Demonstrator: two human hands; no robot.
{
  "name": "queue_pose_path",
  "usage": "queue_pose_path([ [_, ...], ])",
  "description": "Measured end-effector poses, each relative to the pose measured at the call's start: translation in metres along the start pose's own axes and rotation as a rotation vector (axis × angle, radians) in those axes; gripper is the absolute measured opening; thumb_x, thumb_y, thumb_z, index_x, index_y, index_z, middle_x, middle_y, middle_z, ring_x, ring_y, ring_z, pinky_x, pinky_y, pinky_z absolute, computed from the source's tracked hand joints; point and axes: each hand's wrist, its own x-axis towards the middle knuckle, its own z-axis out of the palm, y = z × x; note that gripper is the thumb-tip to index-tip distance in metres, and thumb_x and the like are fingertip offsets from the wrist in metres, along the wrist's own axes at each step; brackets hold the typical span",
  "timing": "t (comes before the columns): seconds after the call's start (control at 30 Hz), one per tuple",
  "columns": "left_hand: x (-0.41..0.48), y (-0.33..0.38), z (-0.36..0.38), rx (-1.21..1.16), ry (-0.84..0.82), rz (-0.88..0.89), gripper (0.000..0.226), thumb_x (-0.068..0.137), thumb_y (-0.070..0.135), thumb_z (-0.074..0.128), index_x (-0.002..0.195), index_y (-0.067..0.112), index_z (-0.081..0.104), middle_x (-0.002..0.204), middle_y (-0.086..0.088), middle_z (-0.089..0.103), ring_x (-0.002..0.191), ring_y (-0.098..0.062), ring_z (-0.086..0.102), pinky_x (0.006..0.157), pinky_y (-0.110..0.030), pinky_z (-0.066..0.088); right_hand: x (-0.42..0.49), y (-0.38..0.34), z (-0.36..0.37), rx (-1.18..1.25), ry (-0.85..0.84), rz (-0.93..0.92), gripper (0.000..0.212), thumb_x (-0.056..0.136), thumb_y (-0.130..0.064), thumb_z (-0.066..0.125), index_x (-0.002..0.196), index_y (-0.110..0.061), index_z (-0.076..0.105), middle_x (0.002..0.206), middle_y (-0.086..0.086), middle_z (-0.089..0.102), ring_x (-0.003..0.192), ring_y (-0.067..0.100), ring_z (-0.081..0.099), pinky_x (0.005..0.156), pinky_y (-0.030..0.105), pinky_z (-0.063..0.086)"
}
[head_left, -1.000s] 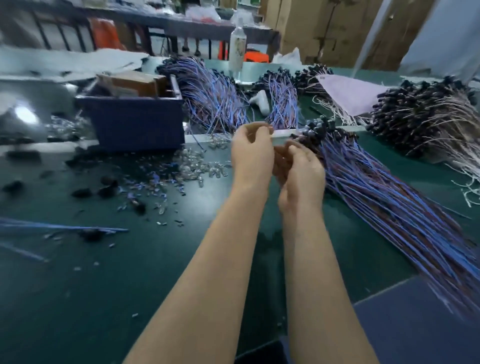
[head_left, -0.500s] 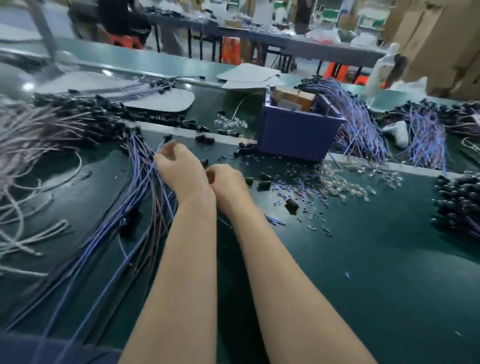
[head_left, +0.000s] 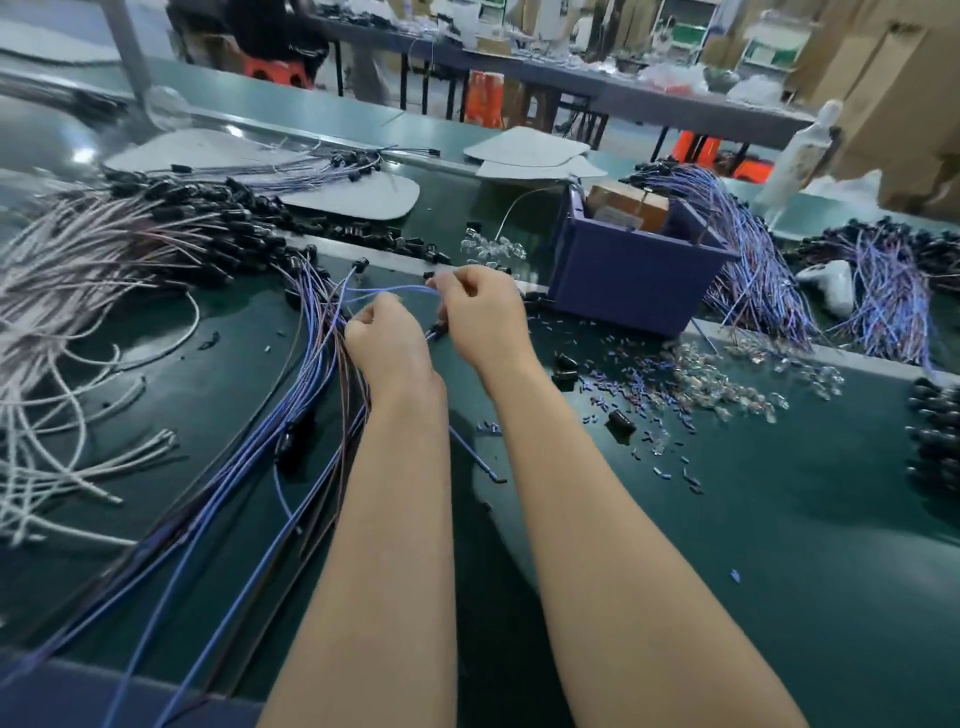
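**Wire pinched between both hands above the bench**

Wire (head_left: 402, 289) runs in a shallow arc between the two hands, lifted just off the green bench (head_left: 753, 545). The right hand (head_left: 483, 322) has its fingers curled and pinches the wire at its fingertips, at the far end of the arc. The left hand (head_left: 387, 343), just beside it and a little nearer the person, is also curled, with the wire caught at its upper fingers. From there the wire carries on to the left into the bundle (head_left: 311, 395) lying across the bench under the left forearm.

A brown box (head_left: 631, 205) inside the blue bin (head_left: 628, 280), beyond the right hand, bears a pale label too blurred to read.

The wire is thin, blue-violet and flexible, like many strands in the bundle, which also has brown ones. A small black cap (head_left: 435, 330) shows in the gap between the hands; I cannot tell whether it sits on this wire.
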Motion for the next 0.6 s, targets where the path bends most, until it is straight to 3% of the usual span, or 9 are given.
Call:
queue_pose_path([
  [0.1, 0.003, 0.002, -0.002, -0.003, 0.021, -0.067, 0.023, 0.094, 0.014, 0.044, 0.071, 0.014, 0.042, 0.069, 0.002, 0.041, 0.058, -0.010, 0.038, 0.062, -0.027, 0.035, 0.001, -0.004, -0.008, -0.218, -0.177, -0.019, 0.022, 0.094, -0.023, 0.053, 0.076, -0.015, 0.062, 0.061, -0.001, 0.055, 0.056, 0.012, 0.045, 0.053, 0.025, 0.036],
  [0.17, 0.000, 0.006, -0.003, 0.036, 0.040, -0.063, 0.014, 0.093, 0.018, 0.045, 0.083, 0.009, 0.049, 0.081, -0.003, 0.048, 0.066, -0.014, 0.046, 0.059, -0.028, 0.039, -0.002, -0.002, -0.014, -0.348, -0.300, 0.016, 0.020, 0.093, -0.019, 0.053, 0.078, -0.013, 0.064, 0.069, 0.004, 0.063, 0.062, 0.016, 0.053, 0.062, 0.027, 0.045],
  [0.23, 0.000, 0.008, -0.002, 0.066, 0.043, -0.005, 0.034, 0.091, 0.021, 0.047, 0.117, -0.002, 0.050, 0.124, -0.015, 0.053, 0.104, -0.030, 0.057, 0.083, -0.038, 0.049, -0.007, 0.000, -0.017, -0.476, -0.397, 0.038, 0.021, 0.092, -0.015, 0.052, 0.077, -0.010, 0.066, 0.076, 0.009, 0.067, 0.065, 0.018, 0.056, 0.067, 0.031, 0.049],
  [0.27, 0.000, 0.010, 0.000, 0.077, 0.040, 0.031, 0.047, 0.091, 0.021, 0.047, 0.130, -0.006, 0.043, 0.143, -0.020, 0.042, 0.124, -0.036, 0.048, 0.098, -0.046, 0.044, -0.010, 0.001, -0.017, -0.527, -0.456, 0.046, 0.020, 0.089, -0.013, 0.052, 0.076, -0.010, 0.067, 0.077, 0.010, 0.067, 0.064, 0.017, 0.055, 0.065, 0.030, 0.050],
  [0.33, -0.001, 0.011, 0.004, 0.073, 0.000, 0.089, 0.057, 0.091, 0.019, 0.045, 0.140, -0.007, 0.032, 0.152, -0.024, 0.024, 0.136, -0.039, 0.032, 0.108, -0.052, 0.033, -0.014, 0.001, -0.018, -0.549, -0.588, 0.070, 0.017, 0.084, -0.009, 0.051, 0.076, -0.011, 0.066, 0.073, 0.006, 0.064, 0.061, 0.016, 0.051, 0.058, 0.026, 0.047],
  [0.4, 0.002, 0.009, 0.006, 0.066, -0.016, 0.094, 0.054, 0.092, 0.018, 0.043, 0.139, -0.006, 0.034, 0.144, -0.022, 0.041, 0.126, -0.037, 0.048, 0.100, -0.049, 0.042, -0.015, 0.005, -0.016, -0.498, -0.560, 0.089, 0.016, 0.084, -0.009, 0.052, 0.081, -0.014, 0.067, 0.077, 0.004, 0.065, 0.067, 0.017, 0.056, 0.061, 0.026, 0.049],
  [0.43, 0.002, 0.009, 0.005, 0.032, -0.024, 0.092, 0.044, 0.092, 0.018, 0.042, 0.131, -0.004, 0.044, 0.120, -0.017, 0.059, 0.101, -0.030, 0.061, 0.084, -0.040, 0.050, -0.012, 0.009, -0.014, -0.476, -0.460, 0.086, 0.017, 0.087, -0.013, 0.053, 0.091, -0.015, 0.069, 0.089, 0.004, 0.068, 0.077, 0.019, 0.060, 0.068, 0.029, 0.051],
  [0.5, -0.001, 0.009, 0.006, -0.008, 0.004, 0.056, 0.011, 0.093, 0.016, 0.041, 0.090, 0.011, 0.050, 0.067, -0.002, 0.041, 0.056, -0.016, 0.037, 0.053, -0.027, 0.031, -0.009, 0.017, -0.008, -0.464, -0.231, 0.061, 0.026, 0.093, -0.019, 0.050, 0.115, -0.022, 0.064, 0.116, 0.002, 0.064, 0.096, 0.022, 0.059, 0.081, 0.033, 0.049],
  [0.6, -0.003, 0.007, 0.006, -0.009, -0.025, -0.031, 0.020, 0.094, 0.019, 0.041, 0.074, 0.015, 0.037, 0.068, 0.000, 0.030, 0.060, -0.016, 0.030, 0.057, -0.026, 0.028, -0.009, 0.024, 0.007, -0.636, -0.294, -0.002, 0.031, 0.095, -0.023, 0.043, 0.120, -0.032, 0.059, 0.126, 0.005, 0.052, 0.116, 0.029, 0.046, 0.095, 0.039, 0.040],
])
